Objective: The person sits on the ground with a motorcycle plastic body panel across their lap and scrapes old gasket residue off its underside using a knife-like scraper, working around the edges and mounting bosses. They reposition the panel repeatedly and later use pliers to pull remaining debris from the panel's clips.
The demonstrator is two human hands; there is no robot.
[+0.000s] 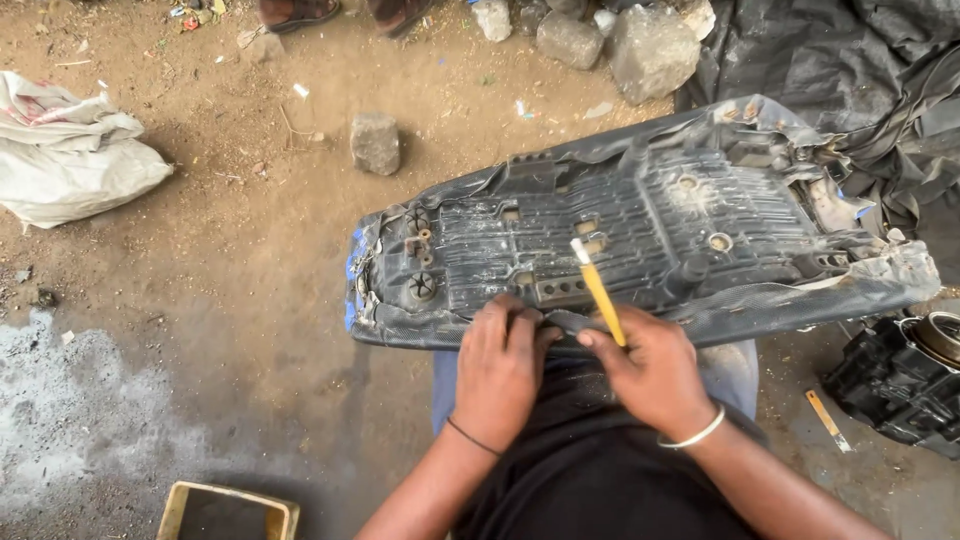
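black plastic seat base [620, 235] lies upside down. your left hand [500, 365] presses the cover edge [560, 322] flat; your right hand [650, 370] grips the yellow tool [600, 295]. keep the edge tight.

Soft, even daylight fell over my work — no glare, only faint shadows under the stone [375, 143]; everything looked sharp, the frame edges slightly bowed.

We are outdoors on bare brown dirt ground [250, 260] in even daylight, a grey ashy patch [70, 420] at lower left. A white sack [70, 160] lies left, rough stones [640, 45] cluster at top, and black sheeting [850, 60] is heaped upper right.
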